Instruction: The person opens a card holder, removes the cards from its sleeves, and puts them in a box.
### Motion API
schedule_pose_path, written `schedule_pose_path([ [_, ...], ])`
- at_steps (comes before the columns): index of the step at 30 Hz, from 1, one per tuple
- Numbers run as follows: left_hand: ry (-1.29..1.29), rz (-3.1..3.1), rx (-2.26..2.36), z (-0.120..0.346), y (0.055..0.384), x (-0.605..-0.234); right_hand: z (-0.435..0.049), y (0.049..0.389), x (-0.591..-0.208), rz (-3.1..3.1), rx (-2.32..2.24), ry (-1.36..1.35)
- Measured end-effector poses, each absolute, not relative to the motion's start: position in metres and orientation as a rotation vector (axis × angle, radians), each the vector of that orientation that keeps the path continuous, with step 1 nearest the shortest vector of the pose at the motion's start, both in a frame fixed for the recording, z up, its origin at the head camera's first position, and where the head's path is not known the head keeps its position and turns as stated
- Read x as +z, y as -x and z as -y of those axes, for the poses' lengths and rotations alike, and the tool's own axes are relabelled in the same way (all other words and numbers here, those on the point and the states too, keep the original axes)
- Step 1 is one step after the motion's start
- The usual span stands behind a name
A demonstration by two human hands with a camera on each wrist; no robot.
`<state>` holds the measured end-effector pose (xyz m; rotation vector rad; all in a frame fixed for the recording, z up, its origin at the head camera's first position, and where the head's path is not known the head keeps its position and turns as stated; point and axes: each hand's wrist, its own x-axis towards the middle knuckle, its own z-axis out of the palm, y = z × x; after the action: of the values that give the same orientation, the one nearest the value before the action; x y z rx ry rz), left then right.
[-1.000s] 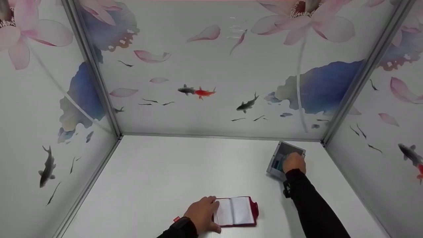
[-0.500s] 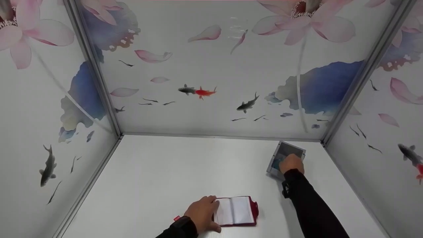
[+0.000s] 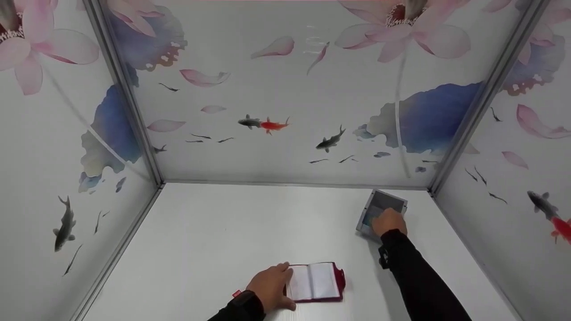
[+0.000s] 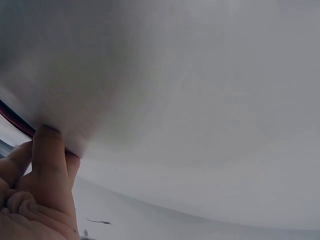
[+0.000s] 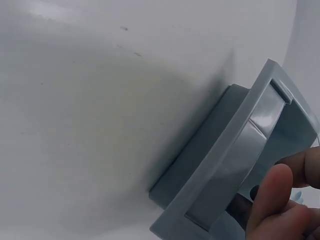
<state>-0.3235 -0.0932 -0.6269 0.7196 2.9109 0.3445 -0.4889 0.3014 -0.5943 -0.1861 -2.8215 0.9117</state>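
Observation:
A small red-covered notebook (image 3: 324, 281) lies spread at the front of the white table, with blank-looking pages and a red clasp flap on its right side. My left hand (image 3: 269, 287) rests on its left edge, fingers near the upper corner and thumb by the lower one. In the left wrist view those fingers (image 4: 48, 170) look fairly straight, beside a dark red edge. My right hand (image 3: 389, 221) reaches into a grey open-topped box (image 5: 220, 165) at the back right. A light blue bit (image 5: 297, 197) shows behind the fingers; whether they grip it is hidden.
White table (image 3: 223, 232) surface surrounds the notebook and box. Printed panels with lotus flowers and fish (image 3: 330, 139) close off the back and both sides, joined by grey metal corner strips (image 3: 151, 165).
Inside the box, my right hand has shifted slightly left and downward, covering more of the teal-blue contents. The left hand keeps its place on the notebook; the head view has moved slightly.

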Motion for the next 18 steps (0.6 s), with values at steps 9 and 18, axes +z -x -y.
schedule_pose_path([
  [9,-0.728,-2.877,0.392,0.101,0.33,-0.625,-0.289,0.483,-0.583,2.832,0.917,0.108],
  [18,-0.703,-2.849,0.533,0.107,0.336,-0.622,-0.261,0.461,-0.562,2.802,0.894,-0.038],
])
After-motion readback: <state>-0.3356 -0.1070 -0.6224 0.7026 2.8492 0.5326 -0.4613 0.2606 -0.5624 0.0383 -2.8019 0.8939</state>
